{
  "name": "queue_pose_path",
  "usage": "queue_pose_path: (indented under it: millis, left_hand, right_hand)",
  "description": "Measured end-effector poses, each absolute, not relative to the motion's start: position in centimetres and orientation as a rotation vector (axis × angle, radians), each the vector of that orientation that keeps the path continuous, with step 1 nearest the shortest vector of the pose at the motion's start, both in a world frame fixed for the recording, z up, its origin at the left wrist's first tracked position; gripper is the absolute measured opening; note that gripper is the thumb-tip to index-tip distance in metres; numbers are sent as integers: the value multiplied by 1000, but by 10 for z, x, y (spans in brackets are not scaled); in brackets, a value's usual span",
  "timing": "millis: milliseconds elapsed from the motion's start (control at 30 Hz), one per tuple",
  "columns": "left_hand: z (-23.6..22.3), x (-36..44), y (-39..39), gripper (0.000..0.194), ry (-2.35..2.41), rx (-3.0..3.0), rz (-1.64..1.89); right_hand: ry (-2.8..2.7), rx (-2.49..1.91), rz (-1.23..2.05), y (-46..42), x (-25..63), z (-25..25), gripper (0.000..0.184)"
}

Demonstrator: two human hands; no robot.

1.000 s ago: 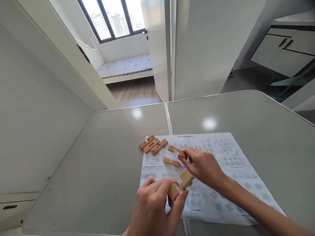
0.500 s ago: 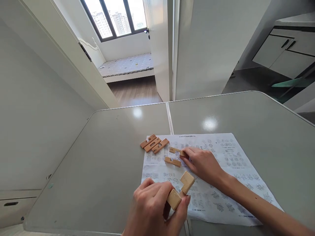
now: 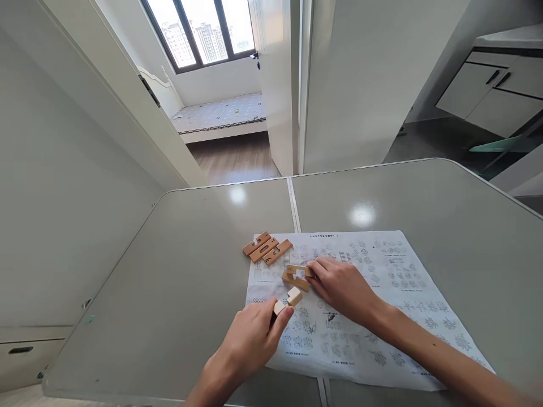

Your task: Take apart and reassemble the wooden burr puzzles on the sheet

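My left hand (image 3: pixel 250 339) rests low on the printed instruction sheet (image 3: pixel 382 316), its fingers closed on a pale notched wooden block (image 3: pixel 287 301) that lies on the paper. My right hand (image 3: pixel 339 287) reaches in from the right and pinches one end of a thin notched wooden bar (image 3: pixel 298 270). That bar sits right above a second similar bar (image 3: pixel 296 281), touching or nearly touching it. Three flat slotted wooden pieces (image 3: pixel 267 247) lie side by side at the sheet's far left corner, away from both hands.
The sheet lies on a grey folding table (image 3: pixel 190 271) with a centre seam (image 3: pixel 292 206) running away from me. A white wall stands close on the left. Beyond the far edge are an open doorway and a white partition; cabinets stand at the far right.
My left hand has lowered the pale block from mid-air down onto the sheet and moved it forward. My right hand has drawn the thin bar closer, beside the second bar.
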State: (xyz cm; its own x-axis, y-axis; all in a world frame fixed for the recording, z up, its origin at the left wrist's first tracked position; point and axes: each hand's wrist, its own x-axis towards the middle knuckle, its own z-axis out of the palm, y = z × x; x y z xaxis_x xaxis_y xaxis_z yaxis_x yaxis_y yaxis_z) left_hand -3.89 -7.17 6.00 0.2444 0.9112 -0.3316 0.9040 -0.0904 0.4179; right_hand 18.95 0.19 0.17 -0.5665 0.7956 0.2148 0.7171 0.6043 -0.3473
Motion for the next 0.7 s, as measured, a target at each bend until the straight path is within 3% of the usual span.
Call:
queue_pose_path:
  millis: [300, 700]
  left_hand:
    - [58, -47, -55, 21, 1502, 2378, -207]
    - [35, -59, -51, 20, 1568, 2547, 134]
  right_hand:
    - [-2466, -1157, 320, -2, 187, -1, 11]
    - [-2419, -1041, 390, 3, 191, -9, 13]
